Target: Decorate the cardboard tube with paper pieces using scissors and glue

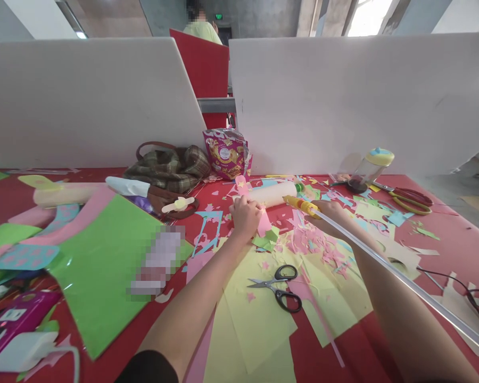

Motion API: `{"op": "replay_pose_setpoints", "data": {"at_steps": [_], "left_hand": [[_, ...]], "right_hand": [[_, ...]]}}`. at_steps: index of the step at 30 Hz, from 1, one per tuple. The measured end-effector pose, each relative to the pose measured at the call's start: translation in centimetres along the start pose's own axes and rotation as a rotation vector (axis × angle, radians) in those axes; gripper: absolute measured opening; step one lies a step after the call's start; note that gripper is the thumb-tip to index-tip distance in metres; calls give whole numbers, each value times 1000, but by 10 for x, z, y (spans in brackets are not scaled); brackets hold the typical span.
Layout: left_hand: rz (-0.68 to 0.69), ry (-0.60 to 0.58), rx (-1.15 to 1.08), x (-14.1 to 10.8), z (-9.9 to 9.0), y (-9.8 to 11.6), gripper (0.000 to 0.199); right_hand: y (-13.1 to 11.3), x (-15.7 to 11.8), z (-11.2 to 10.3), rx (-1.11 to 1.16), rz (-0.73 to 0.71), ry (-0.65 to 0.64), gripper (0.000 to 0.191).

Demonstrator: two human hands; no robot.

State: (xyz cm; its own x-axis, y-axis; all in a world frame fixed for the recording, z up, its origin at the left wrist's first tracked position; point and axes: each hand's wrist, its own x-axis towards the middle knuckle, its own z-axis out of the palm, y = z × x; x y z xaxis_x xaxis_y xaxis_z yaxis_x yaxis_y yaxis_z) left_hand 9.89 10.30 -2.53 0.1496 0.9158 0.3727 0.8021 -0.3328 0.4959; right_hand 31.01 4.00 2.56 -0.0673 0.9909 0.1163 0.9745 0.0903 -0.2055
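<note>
My left hand (246,217) is closed over the near-left end of a white bottle-shaped cylinder (277,194) with a green tip. A pink paper strip (263,226) hangs below it beside my fingers, and a pink rounded piece (241,184) rises above them. My right hand (330,210) is wrapped around a yellow glue gun (301,205), its nozzle pointing left, close to the cylinder. Whether the nozzle touches it I cannot tell. A long clear glue stick (399,270) runs from the gun's back toward the lower right. Black-handled scissors (277,287) lie partly spread on yellow paper (251,319).
Pink scraps (309,242) litter the red table (319,356). A green sheet (104,266) lies left, near a magenta box (27,319). Behind are a plaid bag (171,166), a snack pouch (226,153), a tumbler (368,171), larger scissors (413,199) and white partitions (343,101).
</note>
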Motion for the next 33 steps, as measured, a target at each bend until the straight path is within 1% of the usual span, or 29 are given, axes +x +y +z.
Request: {"op": "replay_pose_setpoints", "data": {"at_steps": [5, 10, 12, 16, 19, 21, 24, 26, 28, 30, 32, 33], "left_hand": [[-58, 35, -79, -8, -7, -3, 6], [-162, -3, -239, -22, -9, -12, 7], [-216, -38, -311, -25, -7, -14, 10], [-300, -95, -456, -27, -2, -18, 13], [-347, -105, -523, -29, 1, -19, 10], [-361, -105, -544, -30, -1, -19, 8], [-365, -72, -537, -29, -6, -17, 10], [-372, -18, -516, -28, -11, -16, 13], [-401, 25, -503, -26, -14, -16, 15], [-438, 19, -519, -25, -14, -18, 15], [-465, -17, -557, -24, -11, -20, 14], [-472, -34, -582, -24, -9, -21, 13]], "right_hand": [[-2, -1, -4, -2, 1, -52, 9], [-5, -6, -8, -25, 6, -200, 11], [-6, -8, -7, -62, 46, -257, 14], [-5, -11, 1, -144, 158, -370, 28], [-5, -11, 9, -172, 235, -448, 27], [-5, -12, 12, -177, 272, -473, 26], [-8, -15, 10, -174, 309, -453, 26], [-14, -15, 6, -162, 317, -402, 28], [-24, -11, 3, -125, 291, -332, 33], [-37, -2, 5, -48, 221, -265, 30], [-52, 12, 11, 54, 160, -237, 27], [-59, 20, 16, 97, 151, -230, 26]]}}
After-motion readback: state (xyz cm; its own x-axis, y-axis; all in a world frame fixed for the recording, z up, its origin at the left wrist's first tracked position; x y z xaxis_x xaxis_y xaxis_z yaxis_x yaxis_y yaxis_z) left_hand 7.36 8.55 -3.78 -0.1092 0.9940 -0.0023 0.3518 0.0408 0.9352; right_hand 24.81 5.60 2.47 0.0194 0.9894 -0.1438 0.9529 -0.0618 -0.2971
